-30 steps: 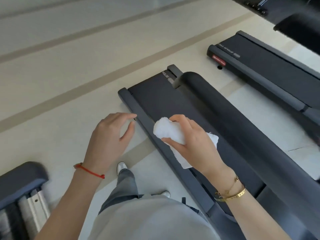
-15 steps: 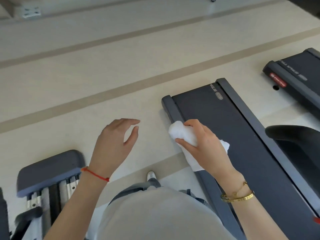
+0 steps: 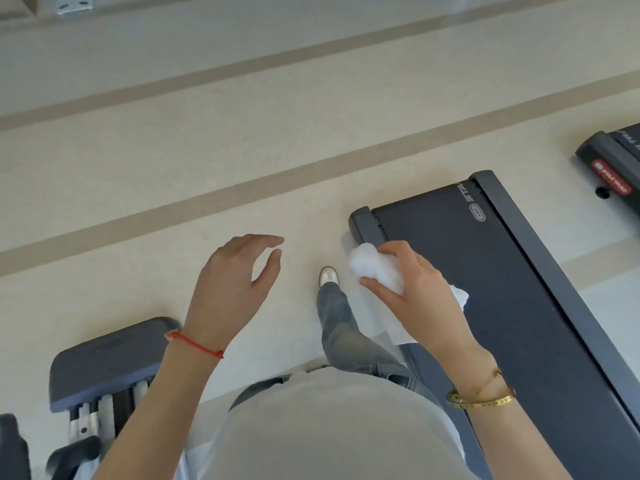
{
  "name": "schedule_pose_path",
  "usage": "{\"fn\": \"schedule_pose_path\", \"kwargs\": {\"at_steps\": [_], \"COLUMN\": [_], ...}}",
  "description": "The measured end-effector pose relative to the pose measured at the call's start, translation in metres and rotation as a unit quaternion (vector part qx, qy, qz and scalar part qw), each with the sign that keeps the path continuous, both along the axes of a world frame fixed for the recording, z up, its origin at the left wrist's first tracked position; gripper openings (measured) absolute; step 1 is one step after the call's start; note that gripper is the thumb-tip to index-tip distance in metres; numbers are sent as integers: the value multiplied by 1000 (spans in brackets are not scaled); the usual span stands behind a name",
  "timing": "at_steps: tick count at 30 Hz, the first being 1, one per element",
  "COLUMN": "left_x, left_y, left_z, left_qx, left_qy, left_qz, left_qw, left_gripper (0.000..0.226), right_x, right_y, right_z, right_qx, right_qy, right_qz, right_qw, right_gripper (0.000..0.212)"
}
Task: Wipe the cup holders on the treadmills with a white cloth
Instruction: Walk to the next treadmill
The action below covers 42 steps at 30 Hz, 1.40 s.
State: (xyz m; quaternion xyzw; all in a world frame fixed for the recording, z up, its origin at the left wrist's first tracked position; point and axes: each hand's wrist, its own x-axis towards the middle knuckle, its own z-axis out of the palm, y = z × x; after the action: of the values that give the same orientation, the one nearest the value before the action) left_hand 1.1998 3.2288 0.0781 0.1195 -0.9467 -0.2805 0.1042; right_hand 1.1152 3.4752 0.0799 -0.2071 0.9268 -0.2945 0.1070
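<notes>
My right hand (image 3: 420,292) grips a bunched white cloth (image 3: 374,268), held in the air over the near left rail of a dark treadmill deck (image 3: 485,282). A loose end of the cloth hangs below the hand. My left hand (image 3: 235,289) hovers over the pale floor with its fingers apart and curled, holding nothing. No cup holder is in view.
A second treadmill's end (image 3: 609,168) with a red label sits at the far right. A grey machine base (image 3: 104,362) with metal bars stands at the lower left. My leg and shoe (image 3: 328,276) step forward on the striped floor (image 3: 242,150) between them.
The view has swung left: the treadmill has slid to the right and its black handrail has left the frame. The machine at lower left shows more. Both hands keep their poses.
</notes>
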Motion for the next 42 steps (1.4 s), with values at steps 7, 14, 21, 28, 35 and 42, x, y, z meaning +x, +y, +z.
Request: {"fn": "schedule_pose_path", "kwargs": {"at_steps": [7,14,21,28,35,42], "left_x": [-133,-278,-408,-548,-715,-860], "left_y": [-56,-114,-152,-189,-222,-218], "left_z": [2,11,12,-1,10,12], "left_qx": [14,-8,-2,-3,-24,-32], "left_qy": [-1,12,13,-3,3,4], "left_qz": [21,17,-13,-84,-176,-304], "left_qw": [1000,1000,1000,996,984,952], "left_gripper": [29,31,29,33,27,19], "right_x": [-138,-287,-404,-506,-624,-710], "right_y": [-62,-118,-154,-179,-209,-213], "right_z": [-3,14,11,-8,-3,2], "right_qx": [-13,-19,-6,-10,-27,-20], "right_qy": [4,21,25,3,17,23], "right_qz": [4,9,-5,-91,-192,-298], "right_qw": [1000,1000,1000,996,981,954], "right_gripper": [46,47,47,47,47,47]}}
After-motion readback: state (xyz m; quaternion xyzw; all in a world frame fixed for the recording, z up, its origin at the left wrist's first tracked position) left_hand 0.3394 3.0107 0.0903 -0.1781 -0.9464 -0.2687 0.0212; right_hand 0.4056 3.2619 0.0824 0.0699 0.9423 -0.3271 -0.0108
